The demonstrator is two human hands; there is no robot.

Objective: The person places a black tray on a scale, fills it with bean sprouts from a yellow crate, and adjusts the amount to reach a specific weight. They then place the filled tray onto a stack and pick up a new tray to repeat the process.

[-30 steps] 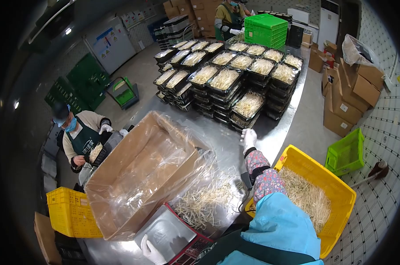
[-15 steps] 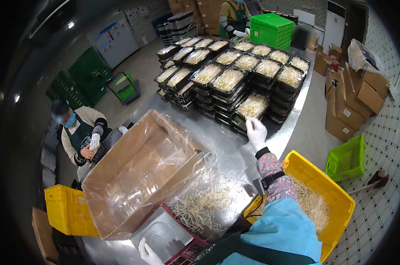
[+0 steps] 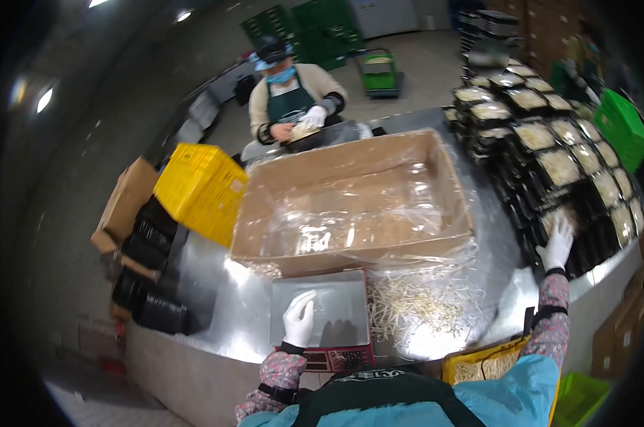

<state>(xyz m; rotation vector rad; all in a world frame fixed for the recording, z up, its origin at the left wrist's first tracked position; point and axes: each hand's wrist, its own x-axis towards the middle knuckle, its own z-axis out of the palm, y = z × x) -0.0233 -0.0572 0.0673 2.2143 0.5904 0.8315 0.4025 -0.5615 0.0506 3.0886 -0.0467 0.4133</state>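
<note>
My right hand (image 3: pixel 557 245), in a white glove, reaches out at the right with its fingers spread on the front tray of sprouts (image 3: pixel 560 215) in the stacks of black trays. My left hand (image 3: pixel 299 319), gloved in white too, is above the metal plate of the scale (image 3: pixel 322 302), fingers slightly curved and nothing visible between them. Loose sprouts (image 3: pixel 421 306) lie on the metal table (image 3: pixel 507 270) just right of the scale. Behind the scale stands a big cardboard box (image 3: pixel 350 260) lined with clear plastic.
Across the table a co-worker (image 3: pixel 293 103) handles a tray. Yellow crates stand at the left (image 3: pixel 201 188) and at my right side (image 3: pixel 450 366). Stacked black trays (image 3: pixel 158 309) sit at the left edge. A green crate (image 3: pixel 620 132) is at the far right.
The view has swung left, so the box and co-worker appear nearer the middle. More of my left hand shows over the scale. My right hand remains at the front tray.
</note>
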